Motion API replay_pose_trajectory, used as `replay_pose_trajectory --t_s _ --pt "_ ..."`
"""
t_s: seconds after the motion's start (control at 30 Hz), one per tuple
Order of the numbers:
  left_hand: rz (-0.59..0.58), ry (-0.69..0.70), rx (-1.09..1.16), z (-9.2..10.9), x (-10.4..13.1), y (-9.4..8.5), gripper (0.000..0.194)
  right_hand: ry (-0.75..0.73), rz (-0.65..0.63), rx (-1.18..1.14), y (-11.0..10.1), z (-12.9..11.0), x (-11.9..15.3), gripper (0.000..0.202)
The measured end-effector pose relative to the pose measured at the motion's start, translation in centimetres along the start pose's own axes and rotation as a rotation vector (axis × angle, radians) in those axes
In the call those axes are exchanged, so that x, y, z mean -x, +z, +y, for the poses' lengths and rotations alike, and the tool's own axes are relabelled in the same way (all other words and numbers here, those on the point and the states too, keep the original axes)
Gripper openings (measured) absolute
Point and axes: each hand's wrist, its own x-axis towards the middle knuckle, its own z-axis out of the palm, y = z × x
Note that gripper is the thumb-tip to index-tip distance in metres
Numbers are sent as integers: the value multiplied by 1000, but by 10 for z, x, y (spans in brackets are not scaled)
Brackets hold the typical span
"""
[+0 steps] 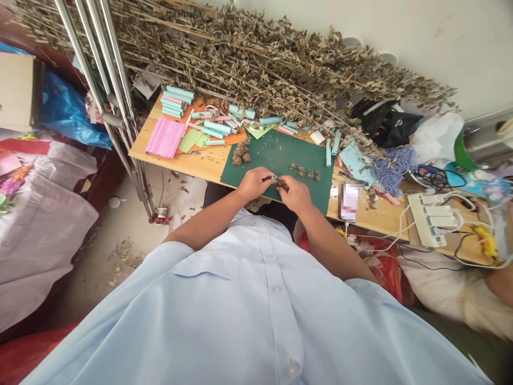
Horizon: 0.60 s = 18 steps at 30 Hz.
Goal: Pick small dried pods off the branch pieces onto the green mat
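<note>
My left hand (254, 183) and my right hand (295, 193) meet at the near edge of a dark green cutting mat (280, 155) on a wooden table (192, 163). Between their fingertips they pinch a small brownish dried piece (276, 181); its shape is too small to tell. A pile of brown dried clumps (240, 152) lies on the mat's left part. A short row of smaller clumps (308, 172) lies just beyond my right hand.
Dried leafy stalks (248, 64) are heaped along the table's back. Teal and pink paper rolls (208, 120) and pink paper (165, 137) lie at the left. A power strip (430, 219), cables, purple cord (390, 166) and bags sit at the right. Metal poles (108, 91) stand left.
</note>
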Motion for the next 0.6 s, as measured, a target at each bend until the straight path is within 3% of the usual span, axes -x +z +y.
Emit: replay_pose_trajectory --t_s 0.3,0.47,0.6 --pt "-8 -9 -12 -1 0 0 13 -17 95 119 20 -3 3 34" --pt "-5 9 11 0 0 0 14 36 226 -75 10 -8 -5 34" --pt "3 37 29 1 0 -1 15 -37 255 -110 -3 -24 -10 30"
